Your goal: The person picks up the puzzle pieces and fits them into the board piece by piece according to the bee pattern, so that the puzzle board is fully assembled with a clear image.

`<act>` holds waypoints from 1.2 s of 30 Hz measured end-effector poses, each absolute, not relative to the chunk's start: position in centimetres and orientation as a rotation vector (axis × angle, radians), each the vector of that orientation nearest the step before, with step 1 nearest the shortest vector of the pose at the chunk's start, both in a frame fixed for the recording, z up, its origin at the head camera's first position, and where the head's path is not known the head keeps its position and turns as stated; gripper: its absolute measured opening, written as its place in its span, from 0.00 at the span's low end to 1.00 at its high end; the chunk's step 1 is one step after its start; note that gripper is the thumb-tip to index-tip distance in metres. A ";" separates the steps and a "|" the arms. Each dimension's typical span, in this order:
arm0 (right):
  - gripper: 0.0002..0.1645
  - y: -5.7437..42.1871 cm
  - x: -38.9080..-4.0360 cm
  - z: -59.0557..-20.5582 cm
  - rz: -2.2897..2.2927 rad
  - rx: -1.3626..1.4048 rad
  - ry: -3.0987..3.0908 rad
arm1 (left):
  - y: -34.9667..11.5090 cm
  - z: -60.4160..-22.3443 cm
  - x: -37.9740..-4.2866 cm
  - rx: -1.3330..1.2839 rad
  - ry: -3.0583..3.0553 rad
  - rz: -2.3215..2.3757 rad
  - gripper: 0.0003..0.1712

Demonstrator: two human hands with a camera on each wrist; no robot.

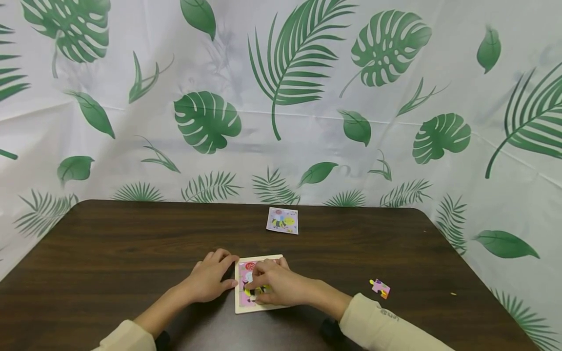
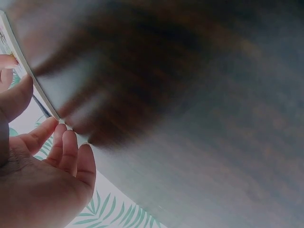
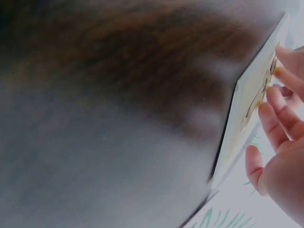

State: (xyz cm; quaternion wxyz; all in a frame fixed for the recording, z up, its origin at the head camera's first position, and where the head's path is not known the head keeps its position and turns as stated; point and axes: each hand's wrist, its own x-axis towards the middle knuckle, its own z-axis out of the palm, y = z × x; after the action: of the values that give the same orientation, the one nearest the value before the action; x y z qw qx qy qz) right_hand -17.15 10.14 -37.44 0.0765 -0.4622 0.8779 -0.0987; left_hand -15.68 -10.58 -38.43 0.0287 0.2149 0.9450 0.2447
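Observation:
A small wooden-framed puzzle board (image 1: 239, 306) with a pink picture lies near the table's front edge. My left hand (image 1: 221, 271) rests against its left side, its relaxed fingers touching the rim. In the left wrist view, the left hand (image 2: 61, 148) touches the board's thin edge (image 2: 34, 77) with its fingertips. My right hand (image 1: 269, 279) lies on top of the board, its fingers pressing on the pieces. The right wrist view shows the right hand (image 3: 281, 110) with nearly straight fingers on the board's face (image 3: 244, 102). One loose pink puzzle piece (image 1: 380, 288) lies to the right.
A small picture card (image 1: 282, 220) lies further back at the table's middle. The dark wooden table (image 1: 110, 253) has rounded corners. A white cloth with green leaves (image 1: 281, 97) hangs behind it and at both sides.

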 end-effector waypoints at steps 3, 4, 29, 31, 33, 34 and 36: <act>0.18 10.1 -17.3 -37.4 -0.287 -1.384 2.623 | -10.6 -38.4 -15.7 0.667 2.918 0.750 0.25; 0.18 10.1 -17.3 -37.4 -0.289 -1.381 2.619 | -10.6 -38.5 -15.7 0.667 2.917 0.751 0.25; 0.18 16.7 -17.9 -35.5 -0.581 -1.145 2.596 | -10.5 -38.6 -15.9 0.637 2.902 0.744 0.27; 0.17 17.9 -18.0 -35.6 -0.603 -1.149 2.597 | -10.5 -38.6 -15.9 0.638 2.903 0.745 0.27; 0.17 19.3 -18.0 -35.7 -0.628 -1.168 2.598 | -10.5 -38.6 -15.9 0.640 2.904 0.747 0.27; 0.16 19.9 -18.0 -35.9 -0.642 -1.176 2.598 | -10.5 -38.6 -15.9 0.640 2.903 0.748 0.27; 0.15 21.3 -17.9 -36.1 -0.671 -1.196 2.597 | -10.6 -38.6 -15.9 0.639 2.901 0.750 0.27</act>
State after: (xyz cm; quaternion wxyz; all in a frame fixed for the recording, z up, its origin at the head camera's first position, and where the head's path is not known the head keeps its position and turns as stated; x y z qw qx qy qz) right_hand -17.89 21.33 -36.14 0.1023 -0.4051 0.8797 -0.2272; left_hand -15.87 -10.55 -38.61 0.0390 0.2085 0.9461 0.2445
